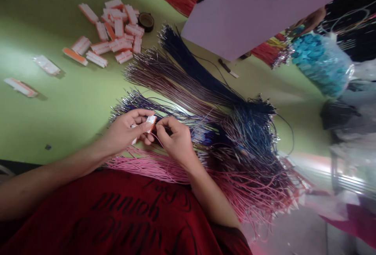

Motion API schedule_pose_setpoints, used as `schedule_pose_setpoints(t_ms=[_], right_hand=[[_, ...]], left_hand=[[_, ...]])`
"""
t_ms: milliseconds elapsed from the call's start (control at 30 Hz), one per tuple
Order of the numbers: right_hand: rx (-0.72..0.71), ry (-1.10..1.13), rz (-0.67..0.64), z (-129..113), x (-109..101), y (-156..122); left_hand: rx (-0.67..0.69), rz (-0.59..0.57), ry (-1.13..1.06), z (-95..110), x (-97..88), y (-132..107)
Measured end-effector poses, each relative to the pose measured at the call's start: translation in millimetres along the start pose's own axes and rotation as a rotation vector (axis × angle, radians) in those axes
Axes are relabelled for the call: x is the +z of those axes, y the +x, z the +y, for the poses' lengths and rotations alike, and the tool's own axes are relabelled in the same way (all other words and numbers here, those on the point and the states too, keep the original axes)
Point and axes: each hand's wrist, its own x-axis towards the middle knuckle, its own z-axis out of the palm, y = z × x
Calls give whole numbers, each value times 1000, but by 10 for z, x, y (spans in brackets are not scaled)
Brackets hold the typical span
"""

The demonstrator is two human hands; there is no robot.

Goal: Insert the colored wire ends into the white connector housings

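My left hand [127, 130] grips a small white and orange connector block [150, 122] between thumb and fingers, low over the green table [58, 110]. My right hand [174, 138] is pinched on a thin pink wire [160, 140] right at the block's end. Both hands hover above fanned bundles of wires: pink wires [152, 167] nearest my body, purple-blue wires [138, 102] under the hands, mauve wires [164, 80] and dark blue wires [188, 59] beyond.
A heap of white and orange connector blocks [117, 31] lies at the far left, with stray ones [20, 87] nearer the edge. A roll of dark tape [146, 20] sits beside the heap. A bag of turquoise parts [320, 61] stands right. A lilac sheet [249, 8] covers the back.
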Motion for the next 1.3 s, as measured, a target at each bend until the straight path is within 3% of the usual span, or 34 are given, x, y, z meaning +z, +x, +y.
schedule_pose_setpoints(t_ms=[167, 267, 333, 467, 567, 633, 800, 1000, 1067, 1200, 1300], right_hand=[[-2, -68, -10, -22, 44, -39], [32, -46, -66, -88, -118, 67], [23, -101, 29, -87, -330, 290], [-31, -449, 472, 153, -765, 1015], [-9, -678, 413, 427, -894, 1457], [-5, -756, 345, 559, -900, 1585], [-3, -732, 460, 639, -1007, 1512], [-69, -470, 774, 526, -1389, 1308], [-9, -478, 834, 439, -1502, 1252], [190, -524, 779, 110, -1533, 1059], [-49, -435, 674, -217, -1238, 746]], left_hand=[[-14, 20, 25, -25, 4, -2], [1, 46, -68, -31, 18, 11], [1, 50, -116, -23, 26, 22], [-24, 11, -103, -8, 24, 27], [-31, -8, -76, -46, 11, 26], [-24, 1, -67, -97, 3, 32], [-20, 3, -78, -135, -11, 47], [-41, -23, -107, -29, -20, 27], [-38, -16, -112, -24, -16, 22], [-42, 8, -108, -28, -10, 15], [-47, 4, -104, -21, 1, 16]])
